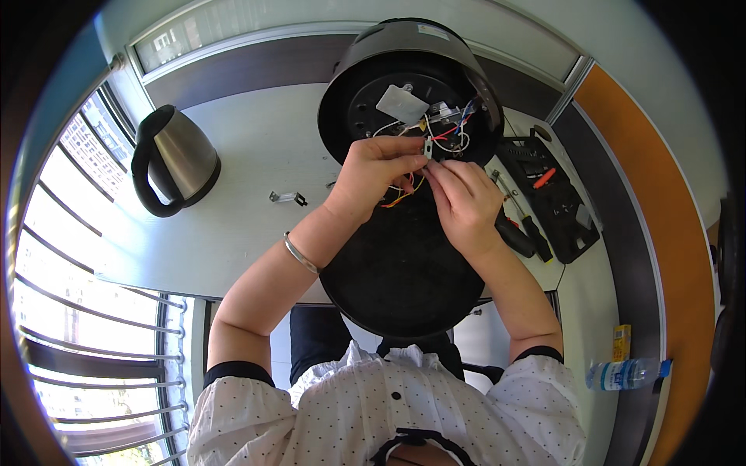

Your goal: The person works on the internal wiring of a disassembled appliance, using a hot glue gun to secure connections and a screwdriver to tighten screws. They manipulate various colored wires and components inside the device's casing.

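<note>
1. At the desk (233,245), seen in the head view, the work looks partway: the black shell (404,50) has its mouth facing me, its wires (451,144) bare, though already running inside.
2. Left over, as I judge it: 1 bracket (288,198) lies loose to my left, and the black disc (400,264) below my hands doesn't cover the shell.
3. Before the shell's mouth, the small part (428,147) sits between my 2 hands.
4. My left hand (371,177) pinches it between thumb and fingers. My right hand (470,203) has fingertips drawn together at its lower end; whether they grip it or a wire, I cannot tell.
</note>
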The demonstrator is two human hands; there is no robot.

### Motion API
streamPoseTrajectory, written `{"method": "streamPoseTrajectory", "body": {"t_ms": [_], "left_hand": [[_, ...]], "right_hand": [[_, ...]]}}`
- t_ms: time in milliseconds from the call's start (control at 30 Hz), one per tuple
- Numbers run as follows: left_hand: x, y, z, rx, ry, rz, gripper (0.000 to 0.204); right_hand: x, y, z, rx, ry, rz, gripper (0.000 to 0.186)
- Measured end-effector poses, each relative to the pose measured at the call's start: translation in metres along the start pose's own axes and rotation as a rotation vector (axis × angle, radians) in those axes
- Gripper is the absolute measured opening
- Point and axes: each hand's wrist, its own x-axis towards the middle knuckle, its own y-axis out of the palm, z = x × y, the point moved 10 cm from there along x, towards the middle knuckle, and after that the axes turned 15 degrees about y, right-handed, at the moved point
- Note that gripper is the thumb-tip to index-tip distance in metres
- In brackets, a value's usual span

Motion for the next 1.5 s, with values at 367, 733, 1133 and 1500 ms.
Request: {"method": "streamPoseTrajectory", "body": {"t_ms": [367, 733, 1133, 1500], "left_hand": [[-0.015, 0.002, 0.001, -0.028, 0.007, 0.036, 0.033], [0.006, -0.01, 0.007, 0.104, 0.108, -0.004, 0.03], [0.017, -0.009, 0.023, -0.106, -0.145, -0.084, 0.024], [0.034, -0.021, 0.012, 0.271, 0.077, -0.085, 0.02]], "right_hand": [[-0.003, -0.001, -0.007, 0.101, 0.075, 0.068, 0.023], [0.007, 0.027, 0.004, -0.193, -0.08, 0.097, 0.013], [0.005, 0.036, 0.011, -0.352, -0.107, 0.074, 0.012], [0.024, -0.022, -0.021, -0.174, 0.036, -0.199, 0.022]]}}
